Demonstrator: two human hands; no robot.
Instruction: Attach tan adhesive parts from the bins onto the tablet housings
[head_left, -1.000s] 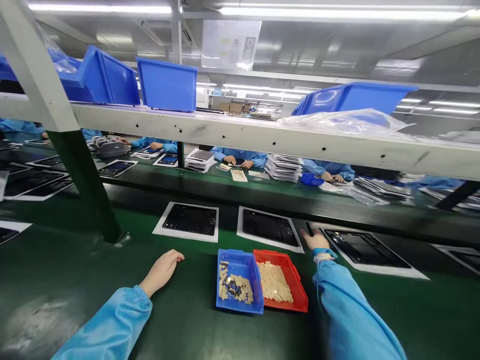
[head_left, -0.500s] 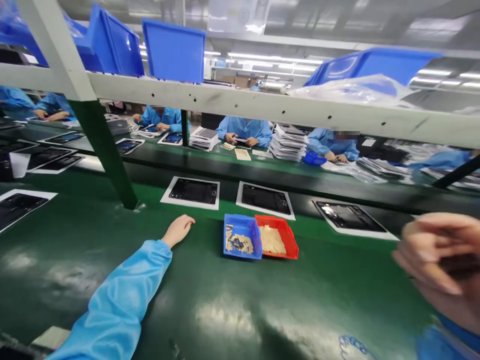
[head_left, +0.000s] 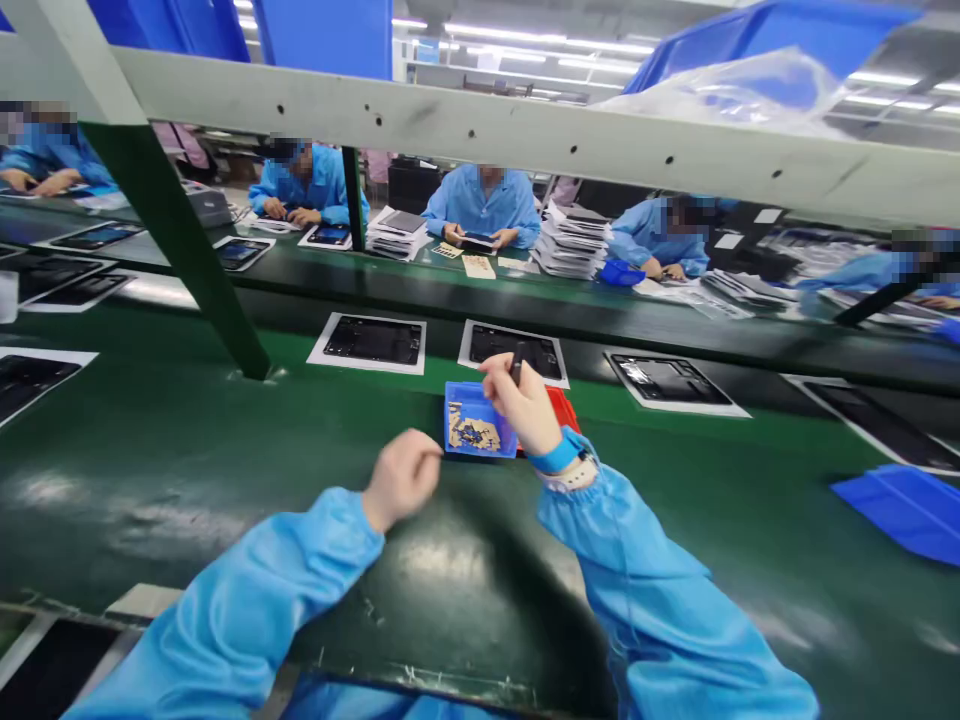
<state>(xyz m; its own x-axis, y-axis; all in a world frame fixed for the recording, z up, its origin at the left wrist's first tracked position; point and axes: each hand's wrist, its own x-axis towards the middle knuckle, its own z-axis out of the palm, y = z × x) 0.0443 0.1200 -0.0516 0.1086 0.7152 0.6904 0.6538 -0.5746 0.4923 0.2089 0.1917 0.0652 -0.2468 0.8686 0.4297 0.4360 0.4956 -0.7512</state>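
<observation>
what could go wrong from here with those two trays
1. The right hand, gripping a dark slim tool, is over the trays; its wrist or sleeve might catch the red tray.
2. The left hand is close to the near edge of the blue tray; a bump could scatter the loose tan pieces.
3. If the tool slipped, it might mark the dark panel just behind.

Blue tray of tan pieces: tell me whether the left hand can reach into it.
Likely yes: the left hand is close to the blue tray, whose left side lies uncovered; the right hand overlaps only its right part.
</observation>
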